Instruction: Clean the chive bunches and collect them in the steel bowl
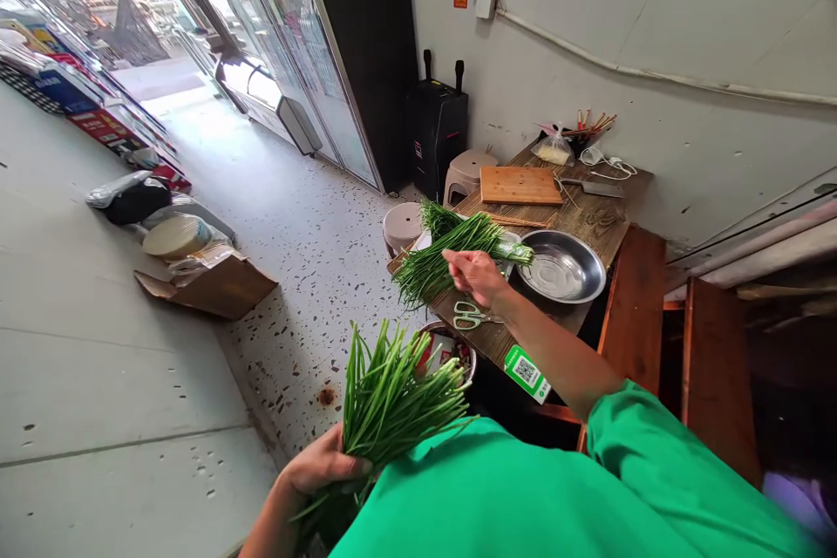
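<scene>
A thick bunch of garlic chives (392,401) fans upward from my left hand (330,460), whose fingers are wrapped round its lower part close to my body. Over the table's near edge, my right hand (477,276) is closed with thumb and forefinger pressed together; whatever it holds, if anything, I cannot make out. Right behind it lie more garlic chives (467,237), a bundle with its pale end wrapped. Green-handled scissors (467,316) lie on the wooden table (598,222) just below that hand. A steel basin (559,266) stands to its right.
Farther back are a cutting board (521,185), a cleaver (592,187) and a bag (554,150). Below the table's edge is a bucket (451,349). Two stools (402,225) stand behind the table, a wooden bench (634,305) at right, a cardboard box (215,283) at left.
</scene>
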`<state>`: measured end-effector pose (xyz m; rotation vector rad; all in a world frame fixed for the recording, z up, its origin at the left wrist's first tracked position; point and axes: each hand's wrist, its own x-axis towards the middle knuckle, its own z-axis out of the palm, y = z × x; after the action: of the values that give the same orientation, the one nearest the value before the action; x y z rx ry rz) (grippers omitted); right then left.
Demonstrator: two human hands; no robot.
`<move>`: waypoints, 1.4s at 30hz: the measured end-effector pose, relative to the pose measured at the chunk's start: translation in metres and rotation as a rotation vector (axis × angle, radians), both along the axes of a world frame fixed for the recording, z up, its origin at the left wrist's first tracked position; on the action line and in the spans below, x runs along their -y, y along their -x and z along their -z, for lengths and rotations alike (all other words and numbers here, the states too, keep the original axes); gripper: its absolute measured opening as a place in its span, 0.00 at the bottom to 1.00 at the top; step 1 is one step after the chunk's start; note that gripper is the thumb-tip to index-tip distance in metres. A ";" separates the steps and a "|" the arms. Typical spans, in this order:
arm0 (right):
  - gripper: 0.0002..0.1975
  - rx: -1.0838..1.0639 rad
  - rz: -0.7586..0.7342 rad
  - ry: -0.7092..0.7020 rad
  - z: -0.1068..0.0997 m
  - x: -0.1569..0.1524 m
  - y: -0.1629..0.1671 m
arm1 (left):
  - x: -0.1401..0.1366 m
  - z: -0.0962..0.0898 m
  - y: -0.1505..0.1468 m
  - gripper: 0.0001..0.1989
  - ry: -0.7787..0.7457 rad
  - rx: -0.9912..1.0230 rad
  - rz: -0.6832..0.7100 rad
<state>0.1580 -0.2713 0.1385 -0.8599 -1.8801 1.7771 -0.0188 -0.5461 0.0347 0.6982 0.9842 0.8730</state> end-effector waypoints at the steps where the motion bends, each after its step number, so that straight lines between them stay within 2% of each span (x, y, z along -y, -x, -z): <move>1: 0.23 0.033 0.011 0.021 0.004 -0.002 0.000 | 0.001 0.003 -0.002 0.13 0.013 0.033 -0.026; 3: 0.19 0.098 -0.185 0.077 0.015 0.004 0.002 | 0.003 0.009 -0.008 0.12 0.019 0.084 -0.078; 5: 0.20 0.093 -0.418 0.155 0.026 0.015 0.006 | 0.004 0.014 -0.012 0.11 0.028 0.145 -0.115; 6: 0.20 0.052 -0.442 0.194 0.030 0.019 0.009 | 0.004 0.017 -0.013 0.11 0.039 0.176 -0.130; 11: 0.14 -0.107 -0.059 0.318 0.036 0.004 0.012 | 0.006 0.031 -0.011 0.13 0.080 0.289 -0.143; 13: 0.14 -0.047 -0.105 0.345 0.039 0.001 0.011 | 0.008 0.036 -0.008 0.14 0.079 0.295 -0.129; 16: 0.17 0.017 -0.355 0.448 0.049 0.014 0.017 | 0.009 0.039 -0.006 0.15 0.072 0.289 -0.106; 18: 0.20 -0.021 -0.497 0.538 0.054 0.020 0.026 | 0.009 0.041 -0.007 0.15 0.066 0.312 -0.104; 19: 0.18 -0.063 -0.494 0.572 0.054 0.019 0.029 | 0.009 0.042 -0.007 0.15 0.064 0.324 -0.106; 21: 0.13 -0.153 -0.330 0.583 0.049 0.009 0.031 | 0.011 0.043 -0.008 0.14 0.056 0.335 -0.113; 23: 0.10 -0.224 -0.067 0.524 0.041 -0.003 0.025 | 0.012 0.043 -0.009 0.15 0.046 0.335 -0.109; 24: 0.10 -0.231 0.018 0.482 0.037 -0.005 0.021 | 0.012 0.043 -0.009 0.16 0.043 0.333 -0.114; 25: 0.13 -0.165 -0.002 0.478 0.034 -0.003 0.017 | 0.013 0.042 -0.009 0.16 0.042 0.330 -0.123; 28: 0.25 0.059 -0.238 0.456 0.035 0.020 0.010 | 0.011 0.038 -0.009 0.14 0.056 0.307 -0.173; 29: 0.26 0.075 -0.258 0.419 0.037 0.029 0.011 | 0.011 0.037 -0.009 0.14 0.060 0.302 -0.187; 30: 0.23 0.061 -0.229 0.388 0.039 0.034 0.012 | 0.010 0.036 -0.009 0.14 0.062 0.303 -0.190; 32: 0.15 -0.019 -0.078 0.368 0.040 0.033 0.014 | 0.009 0.036 -0.009 0.14 0.065 0.315 -0.176; 34: 0.15 -0.103 0.093 0.348 0.036 0.019 0.014 | 0.009 0.036 -0.008 0.15 0.064 0.331 -0.165; 35: 0.15 -0.110 0.128 0.313 0.033 0.012 0.012 | 0.010 0.037 -0.007 0.16 0.064 0.339 -0.164; 36: 0.16 -0.078 0.101 0.263 0.029 0.007 0.010 | 0.010 0.038 -0.007 0.16 0.066 0.343 -0.166; 38: 0.18 0.022 -0.014 0.073 0.021 0.008 0.006 | 0.009 0.039 -0.007 0.16 0.074 0.344 -0.167; 42: 0.13 0.065 -0.152 -0.501 0.010 0.039 0.007 | 0.007 0.038 -0.010 0.16 0.090 0.328 -0.160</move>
<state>0.1511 -0.3103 0.1285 -0.6042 -2.3383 1.2661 -0.0089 -0.5528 -0.0030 0.3866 0.7856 1.0393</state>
